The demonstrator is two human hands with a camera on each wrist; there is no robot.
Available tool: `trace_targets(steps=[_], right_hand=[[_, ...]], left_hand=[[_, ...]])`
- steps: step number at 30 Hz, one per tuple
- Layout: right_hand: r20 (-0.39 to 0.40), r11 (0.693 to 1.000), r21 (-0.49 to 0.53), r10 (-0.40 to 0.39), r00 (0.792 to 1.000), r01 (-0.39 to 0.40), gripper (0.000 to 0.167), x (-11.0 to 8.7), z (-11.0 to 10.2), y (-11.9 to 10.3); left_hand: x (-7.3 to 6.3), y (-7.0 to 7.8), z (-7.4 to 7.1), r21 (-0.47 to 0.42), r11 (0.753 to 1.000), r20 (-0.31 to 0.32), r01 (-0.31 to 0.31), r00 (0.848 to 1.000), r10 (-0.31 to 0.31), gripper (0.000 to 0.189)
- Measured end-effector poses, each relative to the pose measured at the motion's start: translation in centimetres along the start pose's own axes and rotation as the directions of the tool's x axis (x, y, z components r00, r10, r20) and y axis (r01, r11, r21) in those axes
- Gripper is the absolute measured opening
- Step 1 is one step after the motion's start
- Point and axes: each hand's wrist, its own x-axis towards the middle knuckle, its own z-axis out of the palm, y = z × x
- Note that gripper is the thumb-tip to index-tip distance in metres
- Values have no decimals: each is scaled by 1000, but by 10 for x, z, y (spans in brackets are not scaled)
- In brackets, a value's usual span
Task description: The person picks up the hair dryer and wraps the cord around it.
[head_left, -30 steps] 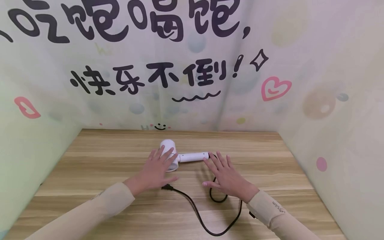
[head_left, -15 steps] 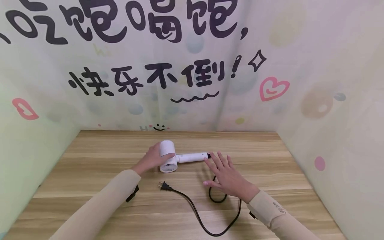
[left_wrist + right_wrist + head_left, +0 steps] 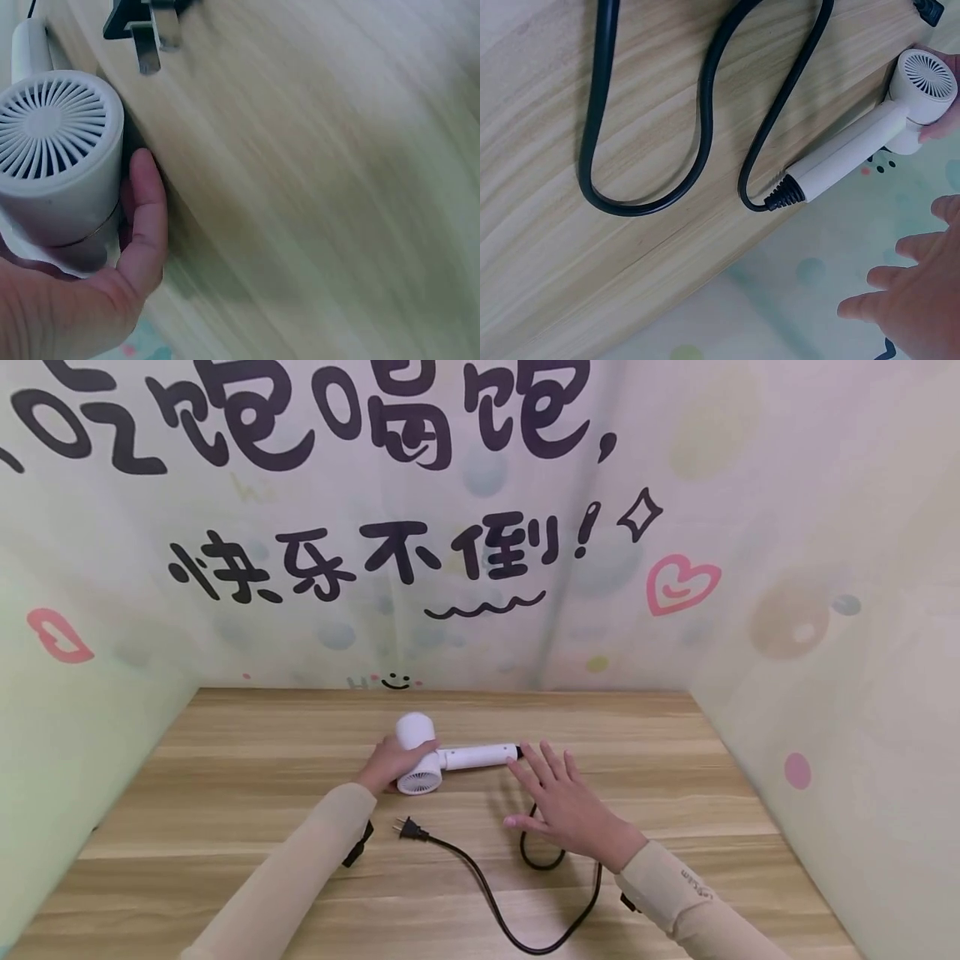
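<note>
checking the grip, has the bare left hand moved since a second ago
Yes: in the head view, the left hand shifted forward, toward the back edge of the brown wooden table.

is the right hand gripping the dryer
No, the right hand has its fingers spread and curled round nothing, while the left hand grips the dryer by its head.

The left wrist view's left edge crops the hair dryer (image 3: 61,191).

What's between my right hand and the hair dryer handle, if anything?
Nothing visible stands between your right hand and the handle. The black cord lies on the table, and your left hand grips the dryer's head.
</note>
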Motion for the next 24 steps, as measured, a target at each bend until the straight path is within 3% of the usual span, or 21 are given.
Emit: trace_targets(steps=[6,14,24], right_hand=[[-9,1000,11,-5,1000,5,77,0,-1,-2],[-10,1000,5,-4,1000,4,77,-2,3,-1],[3,1000,8,4,1000,-4,77,-6,6,0]], left_hand=[[-1,-3,4,-64,996,-20,54,998,-56,75],[-6,-2,11,-124,992,-91,23,995,-34,87],[-3,-6,15,-269,963,-138,9,989,-48,89]])
